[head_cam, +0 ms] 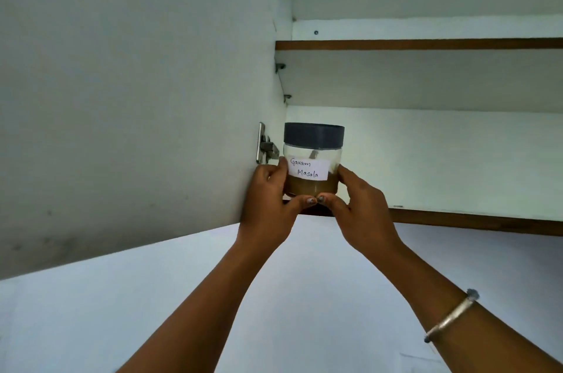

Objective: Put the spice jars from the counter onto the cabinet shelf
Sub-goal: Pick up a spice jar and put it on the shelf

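A clear spice jar [312, 159] with a dark grey lid, brown powder and a white label reading "Garam Masala" stands upright at the left front corner of the lower cabinet shelf [472, 219]. My left hand [271, 196] grips its left side and my right hand [356, 199] grips its right side. Both thumbs meet under the front of the jar. Whether the jar's base rests on the shelf is hidden by my thumbs.
The open cabinet door [137, 98] stands at the left, with a metal hinge [266, 147] right beside the jar. An upper shelf [426, 44] runs above. The lower shelf stretches to the right of the jar. A bangle [451, 316] circles my right wrist.
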Demonstrator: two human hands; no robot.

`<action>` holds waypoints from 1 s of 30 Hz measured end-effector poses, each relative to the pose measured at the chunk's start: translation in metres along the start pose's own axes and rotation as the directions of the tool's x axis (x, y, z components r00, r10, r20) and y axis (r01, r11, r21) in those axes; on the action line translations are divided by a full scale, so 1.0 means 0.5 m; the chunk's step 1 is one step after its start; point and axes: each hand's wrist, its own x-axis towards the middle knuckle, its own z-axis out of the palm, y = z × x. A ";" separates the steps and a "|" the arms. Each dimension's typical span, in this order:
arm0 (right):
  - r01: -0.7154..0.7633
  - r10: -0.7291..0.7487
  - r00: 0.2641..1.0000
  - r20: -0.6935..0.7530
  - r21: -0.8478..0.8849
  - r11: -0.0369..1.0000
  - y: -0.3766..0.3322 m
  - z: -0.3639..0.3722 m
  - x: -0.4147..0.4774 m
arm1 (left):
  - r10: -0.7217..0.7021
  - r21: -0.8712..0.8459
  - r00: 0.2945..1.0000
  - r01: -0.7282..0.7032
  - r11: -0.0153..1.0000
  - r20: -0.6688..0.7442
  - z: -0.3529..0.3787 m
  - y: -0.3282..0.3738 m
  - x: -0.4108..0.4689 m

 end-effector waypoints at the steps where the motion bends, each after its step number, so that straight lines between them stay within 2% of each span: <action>1: -0.018 0.018 1.000 -0.008 0.008 1.000 0.005 0.008 0.009 | 0.003 0.014 1.000 -0.002 1.000 -0.024 0.007 -0.008 0.004; 4: -0.073 0.074 0.996 -0.041 0.027 0.997 0.017 0.031 0.021 | -0.001 -0.003 0.996 0.001 1.000 -0.092 0.025 -0.021 0.008; 7: -0.094 0.091 0.994 -0.060 -0.039 0.995 0.022 0.049 0.028 | -0.040 -0.074 0.990 0.031 0.997 -0.134 0.040 -0.033 0.006; 13: -0.058 0.048 0.997 -0.053 -0.213 0.975 0.028 0.058 0.045 | 0.052 0.137 0.985 -0.029 0.990 -0.166 0.059 -0.052 0.002; 20: 0.006 -0.034 0.995 -0.094 -0.281 0.960 0.029 0.068 0.034 | 0.100 0.330 0.976 -0.030 0.943 -0.196 0.078 -0.047 -0.020; 30: 0.007 -0.033 0.995 -0.092 -0.261 0.965 0.033 0.069 0.024 | 0.148 0.379 0.977 -0.080 0.922 -0.154 0.072 -0.050 -0.031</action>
